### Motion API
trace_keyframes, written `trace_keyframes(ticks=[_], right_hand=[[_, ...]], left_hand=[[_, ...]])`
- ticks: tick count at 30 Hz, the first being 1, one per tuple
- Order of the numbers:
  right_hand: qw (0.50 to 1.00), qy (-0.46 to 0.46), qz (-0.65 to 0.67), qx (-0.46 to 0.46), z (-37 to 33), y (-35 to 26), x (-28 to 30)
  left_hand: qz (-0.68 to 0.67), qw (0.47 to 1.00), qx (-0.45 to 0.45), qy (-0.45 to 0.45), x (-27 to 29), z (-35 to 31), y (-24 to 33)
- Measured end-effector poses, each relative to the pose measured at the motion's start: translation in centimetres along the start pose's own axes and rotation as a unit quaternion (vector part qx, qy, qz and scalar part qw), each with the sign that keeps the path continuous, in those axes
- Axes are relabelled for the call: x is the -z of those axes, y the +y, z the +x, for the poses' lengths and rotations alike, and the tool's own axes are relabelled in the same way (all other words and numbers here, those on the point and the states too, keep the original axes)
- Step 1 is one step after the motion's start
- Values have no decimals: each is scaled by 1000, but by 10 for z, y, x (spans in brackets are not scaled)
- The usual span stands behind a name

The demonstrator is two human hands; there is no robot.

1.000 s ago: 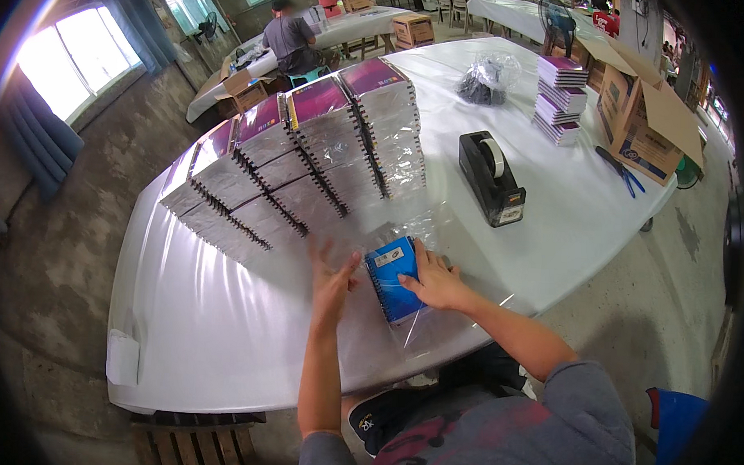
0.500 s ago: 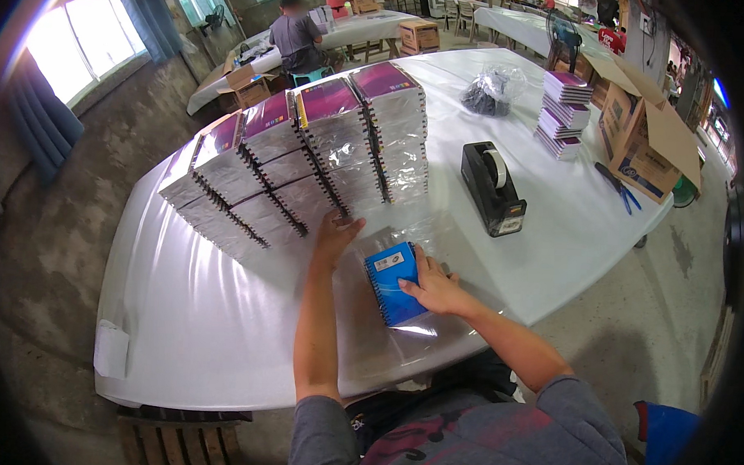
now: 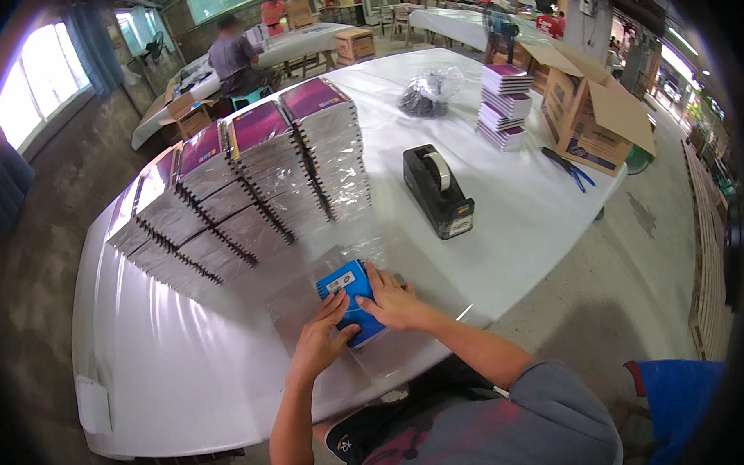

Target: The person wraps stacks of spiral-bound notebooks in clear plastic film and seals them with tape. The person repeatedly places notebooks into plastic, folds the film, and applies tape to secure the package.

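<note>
A blue spiral notebook (image 3: 357, 283) with a white label lies slightly tilted at the near side of the white-covered table. My right hand (image 3: 396, 302) grips its right side, thumb on the cover. On its left, my left hand (image 3: 322, 342) has come to hold it too, fingers and thumb against the lower left part, partly covering the cover. Clear plastic sheeting (image 3: 287, 313) spreads beneath and around the notebook. Beyond my left hand stand tall stacks of plastic-wrapped notebooks (image 3: 257, 128) with purple covers and black spirals.
A black tape dispenser (image 3: 439, 194) stands beyond my right hand. Farther back are a bag of dark items (image 3: 428, 93), a stack of small notebooks (image 3: 504, 106), blue-handled pliers (image 3: 569, 170) and an open cardboard box (image 3: 593, 117). Another person (image 3: 232, 59) sits at a far table.
My left hand has moved from the near edge of the wrapped stacks onto the blue notebook. My right hand still holds the notebook. The whole view has shifted.
</note>
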State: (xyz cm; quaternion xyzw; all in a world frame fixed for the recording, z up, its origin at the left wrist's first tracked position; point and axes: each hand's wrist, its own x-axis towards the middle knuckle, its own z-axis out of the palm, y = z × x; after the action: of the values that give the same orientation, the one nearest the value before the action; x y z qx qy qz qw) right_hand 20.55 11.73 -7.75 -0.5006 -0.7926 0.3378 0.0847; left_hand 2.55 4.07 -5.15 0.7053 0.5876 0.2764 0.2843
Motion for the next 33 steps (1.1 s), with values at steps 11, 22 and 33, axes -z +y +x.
trace_keyframes(ticks=[11,22,33], right_hand=[[955,188,-220,-60,-98,76,-26],[867,193,455,-53,-35,64,38],[959,282,11,-23,-16,80,37]], left_hand=[[10,1000,-28,-7,-5,-4,1],[28,999,-43,-10,-2,-3,-7],[2,999,-31,-21,0,-2,-5]])
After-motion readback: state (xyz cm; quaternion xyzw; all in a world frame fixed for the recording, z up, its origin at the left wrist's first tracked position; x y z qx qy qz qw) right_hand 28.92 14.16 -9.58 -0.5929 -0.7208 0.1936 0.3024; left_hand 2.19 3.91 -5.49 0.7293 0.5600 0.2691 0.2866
